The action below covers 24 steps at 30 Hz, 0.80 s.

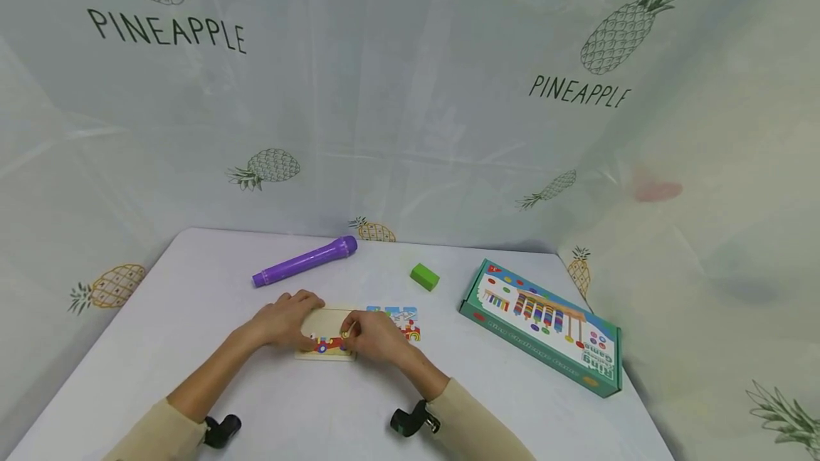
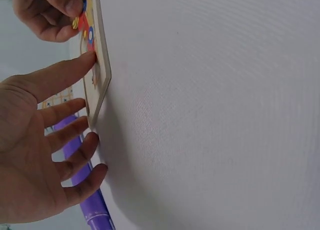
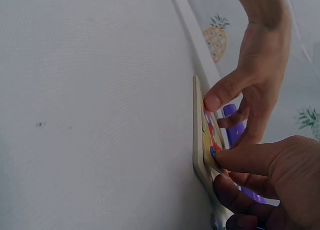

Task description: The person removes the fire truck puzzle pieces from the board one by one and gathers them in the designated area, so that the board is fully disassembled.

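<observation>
- Pale pineapple-printed backdrop [image 1: 410, 105] behind white table [image 1: 307, 418].
- Flat rectangular wooden puzzle tray [image 1: 324, 319] between hands: lower strip largely filled, upper area bare, so seemingly partway.
- Left hand [image 1: 280, 322]: fingers spread, thumb resting on tray.
- Colourful flat picture pieces [image 1: 402, 316] right of tray, apparently left to fit.
- Small yellow-marked piece [image 2: 75, 23] pinched in right hand [image 1: 378, 336] at tray's right end; seating unclear.

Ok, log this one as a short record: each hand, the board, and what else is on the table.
left hand: thumb on wooden board
right hand: pinching puzzle piece
board: bare far part, colorful picture along near edge
right of board: picture pieces
beyond board: purple microphone, green block
table's right side: ring game box
</observation>
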Each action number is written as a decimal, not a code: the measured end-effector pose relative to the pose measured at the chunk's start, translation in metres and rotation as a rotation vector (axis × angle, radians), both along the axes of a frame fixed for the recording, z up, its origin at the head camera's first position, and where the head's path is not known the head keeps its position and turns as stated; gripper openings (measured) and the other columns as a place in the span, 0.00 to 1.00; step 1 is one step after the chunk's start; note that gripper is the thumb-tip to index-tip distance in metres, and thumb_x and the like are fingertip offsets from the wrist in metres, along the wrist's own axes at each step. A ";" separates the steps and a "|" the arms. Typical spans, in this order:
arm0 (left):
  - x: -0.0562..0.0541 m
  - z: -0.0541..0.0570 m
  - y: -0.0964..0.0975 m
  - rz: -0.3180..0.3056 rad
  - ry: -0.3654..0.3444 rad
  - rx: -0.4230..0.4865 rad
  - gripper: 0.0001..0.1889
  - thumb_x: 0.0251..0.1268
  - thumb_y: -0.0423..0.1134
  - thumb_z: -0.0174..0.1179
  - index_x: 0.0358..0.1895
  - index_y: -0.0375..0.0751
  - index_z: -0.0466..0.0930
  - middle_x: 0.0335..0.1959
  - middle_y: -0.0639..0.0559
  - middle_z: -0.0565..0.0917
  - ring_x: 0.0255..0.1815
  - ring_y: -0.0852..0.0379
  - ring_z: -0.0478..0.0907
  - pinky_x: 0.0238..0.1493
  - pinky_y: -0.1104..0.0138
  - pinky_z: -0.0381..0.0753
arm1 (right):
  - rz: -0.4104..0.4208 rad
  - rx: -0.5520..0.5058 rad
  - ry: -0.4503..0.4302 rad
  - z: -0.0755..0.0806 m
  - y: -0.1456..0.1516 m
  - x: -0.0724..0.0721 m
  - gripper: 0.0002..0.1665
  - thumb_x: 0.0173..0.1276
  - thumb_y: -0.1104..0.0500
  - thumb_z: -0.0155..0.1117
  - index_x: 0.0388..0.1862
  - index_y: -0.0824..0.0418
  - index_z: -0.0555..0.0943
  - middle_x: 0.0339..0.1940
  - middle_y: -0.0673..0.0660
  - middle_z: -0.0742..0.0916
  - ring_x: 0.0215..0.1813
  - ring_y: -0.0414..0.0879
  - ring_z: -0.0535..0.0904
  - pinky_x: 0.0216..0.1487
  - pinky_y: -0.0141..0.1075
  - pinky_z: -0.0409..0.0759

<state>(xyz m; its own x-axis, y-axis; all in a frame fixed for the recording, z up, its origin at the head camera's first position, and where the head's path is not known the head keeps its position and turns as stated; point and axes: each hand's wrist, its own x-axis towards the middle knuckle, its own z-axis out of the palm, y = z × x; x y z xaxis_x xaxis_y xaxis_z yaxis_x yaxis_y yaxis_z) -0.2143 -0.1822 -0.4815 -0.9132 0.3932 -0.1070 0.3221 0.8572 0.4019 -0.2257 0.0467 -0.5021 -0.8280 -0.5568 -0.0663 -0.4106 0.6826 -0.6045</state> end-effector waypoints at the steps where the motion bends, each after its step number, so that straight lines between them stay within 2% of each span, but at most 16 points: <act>1: 0.000 0.000 -0.001 -0.006 -0.003 0.006 0.38 0.49 0.49 0.77 0.65 0.41 0.76 0.66 0.41 0.74 0.60 0.36 0.73 0.52 0.36 0.74 | 0.000 0.002 0.001 0.000 0.000 0.000 0.10 0.61 0.57 0.74 0.41 0.53 0.83 0.23 0.42 0.80 0.23 0.33 0.71 0.25 0.27 0.68; 5: -0.002 -0.002 -0.004 -0.014 -0.010 0.036 0.36 0.51 0.49 0.76 0.65 0.41 0.76 0.67 0.40 0.74 0.61 0.34 0.72 0.54 0.34 0.72 | 0.000 0.004 0.002 -0.001 -0.001 0.000 0.10 0.62 0.57 0.74 0.40 0.53 0.83 0.23 0.42 0.79 0.23 0.33 0.71 0.24 0.27 0.68; 8: -0.002 -0.006 -0.003 0.013 0.010 0.035 0.36 0.53 0.55 0.74 0.65 0.42 0.77 0.66 0.41 0.74 0.61 0.34 0.72 0.54 0.34 0.73 | -0.002 0.009 0.003 -0.002 -0.001 0.000 0.10 0.62 0.57 0.74 0.40 0.53 0.83 0.23 0.42 0.79 0.23 0.33 0.71 0.24 0.27 0.68; 12: -0.001 -0.011 0.003 0.050 0.067 0.005 0.39 0.51 0.62 0.73 0.63 0.44 0.77 0.64 0.43 0.75 0.58 0.36 0.74 0.50 0.36 0.75 | -0.007 0.019 0.003 -0.003 -0.001 0.000 0.09 0.62 0.56 0.74 0.41 0.52 0.83 0.23 0.42 0.79 0.23 0.33 0.71 0.24 0.27 0.68; 18: 0.002 -0.010 0.007 0.075 0.094 -0.008 0.39 0.47 0.60 0.76 0.61 0.44 0.77 0.62 0.45 0.75 0.56 0.37 0.74 0.49 0.36 0.75 | -0.017 -0.002 0.000 -0.002 -0.001 0.001 0.10 0.62 0.56 0.74 0.41 0.53 0.83 0.23 0.42 0.79 0.23 0.33 0.71 0.24 0.28 0.68; 24: 0.001 -0.010 0.008 0.076 0.098 -0.015 0.39 0.47 0.60 0.76 0.62 0.44 0.77 0.62 0.44 0.75 0.56 0.37 0.74 0.49 0.37 0.75 | -0.043 -0.083 -0.081 -0.001 0.002 0.001 0.08 0.62 0.58 0.72 0.39 0.55 0.83 0.23 0.43 0.80 0.24 0.34 0.71 0.25 0.28 0.68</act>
<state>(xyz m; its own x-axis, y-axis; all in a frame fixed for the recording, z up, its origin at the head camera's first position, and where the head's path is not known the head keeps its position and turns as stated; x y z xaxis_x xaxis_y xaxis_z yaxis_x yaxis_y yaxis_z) -0.2131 -0.1738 -0.4916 -0.9468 0.3211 -0.0215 0.2925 0.8864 0.3587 -0.2248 0.0483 -0.5033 -0.8450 -0.5274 -0.0884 -0.3300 0.6444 -0.6898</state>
